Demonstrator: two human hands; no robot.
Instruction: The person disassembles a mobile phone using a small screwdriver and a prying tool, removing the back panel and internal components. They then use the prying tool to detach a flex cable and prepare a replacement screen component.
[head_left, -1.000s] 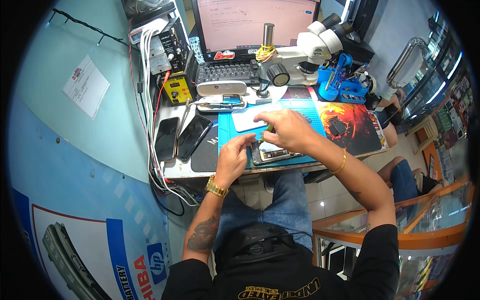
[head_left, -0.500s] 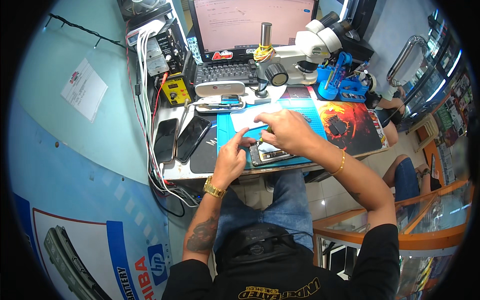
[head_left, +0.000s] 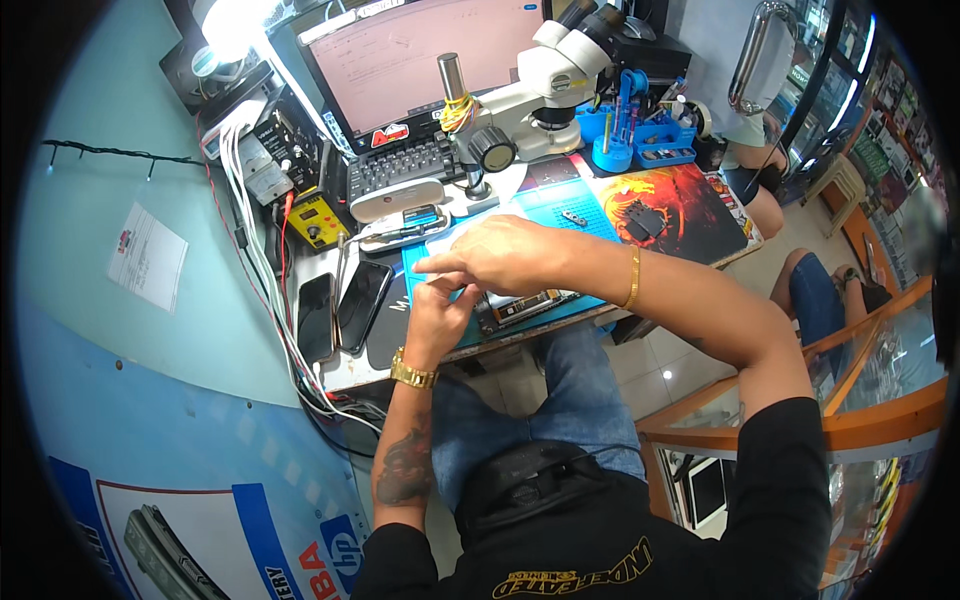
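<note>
The counter (head_left: 345, 374) is spreading across the upper middle of the view, and a monitor (head_left: 420, 55) is standing at its back, tilted in the fisheye. A white microscope (head_left: 565, 75) is rising beside it, its head leaning over to the right. A dark patterned mat (head_left: 690, 200) is covering the right part of the counter, and a keyboard (head_left: 400, 170) is sitting below the monitor. A blue work mat (head_left: 545, 208) is lying in front, partly hidden by the forearm.

An opened phone (head_left: 528, 308) is resting on the near edge of the blue mat, its long axis running left to right and rising slightly toward the right. The right hand (head_left: 500, 252) is hanging over its far side, while the left hand (head_left: 437, 322) is staying just beyond its left end; the phone is thus lying to the right of the left grip and on the body side of the right one. The left fingertips are sitting nearest to its left end, though the right palm is overlapping more of it in this view.

Both grips are meeting above and left of the phone, fingers bent in close together, the right index pointing left. Whether either is pinching anything, I cannot tell. A small metal part (head_left: 574, 217) is lying on the blue mat, well apart from the fingers.
</note>
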